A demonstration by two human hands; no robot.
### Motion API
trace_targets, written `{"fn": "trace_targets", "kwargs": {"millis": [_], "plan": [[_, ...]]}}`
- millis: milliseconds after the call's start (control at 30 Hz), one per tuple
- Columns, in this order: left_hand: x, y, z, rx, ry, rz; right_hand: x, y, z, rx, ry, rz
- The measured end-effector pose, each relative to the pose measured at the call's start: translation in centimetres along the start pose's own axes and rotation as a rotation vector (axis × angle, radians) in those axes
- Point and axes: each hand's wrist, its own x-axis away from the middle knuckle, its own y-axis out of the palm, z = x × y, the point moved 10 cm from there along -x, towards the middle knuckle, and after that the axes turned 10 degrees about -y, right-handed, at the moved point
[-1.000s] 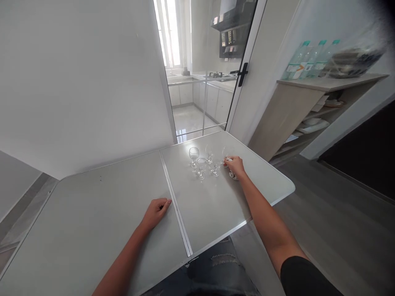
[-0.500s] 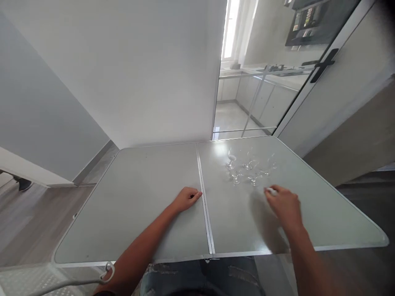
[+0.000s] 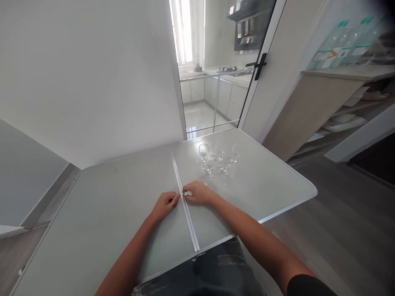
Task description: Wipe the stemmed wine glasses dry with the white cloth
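My right hand (image 3: pixel 199 193) is closed around a small white piece (image 3: pixel 187 193), perhaps a wad of tissue or cloth; most of it is hidden by the fingers. Just to its left, my left hand (image 3: pixel 166 203) rests on the table in a loose fist, thumb against the curled fingers, with nothing seen in it. The two hands nearly meet over the metal seam (image 3: pixel 182 201) of the folding table (image 3: pixel 123 213). Beyond my right hand stand several clear stemmed glasses, among them a round-bowled one (image 3: pixel 203 151) at the left and a front one (image 3: pixel 210 166).
A wall (image 3: pixel 108 82) borders the table's far left side. Behind the glasses is a glass door (image 3: pixel 259 65) with a black handle, and a kitchen shows through it. At the right, large bottles (image 3: pixel 331 45) stand on a wooden shelf unit (image 3: pixel 321 98).
My right hand has moved left from in front of the glasses to beside my left hand, still holding the white piece. The view has turned right, bringing the shelf and bottles in.
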Motion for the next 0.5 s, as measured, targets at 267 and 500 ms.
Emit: {"fn": "trace_targets", "kwargs": {"millis": [267, 500], "plan": [[-1.7, -2.7, 3.7, 0.316, -0.128, 0.333, 1.0, 0.5, 0.8, -0.760, -0.036, -0.295], [-12.5, 3.8, 8.8, 0.405, -0.173, 0.222, 2.9, 2.1, 0.7, -0.955, -0.156, -0.576]]}}
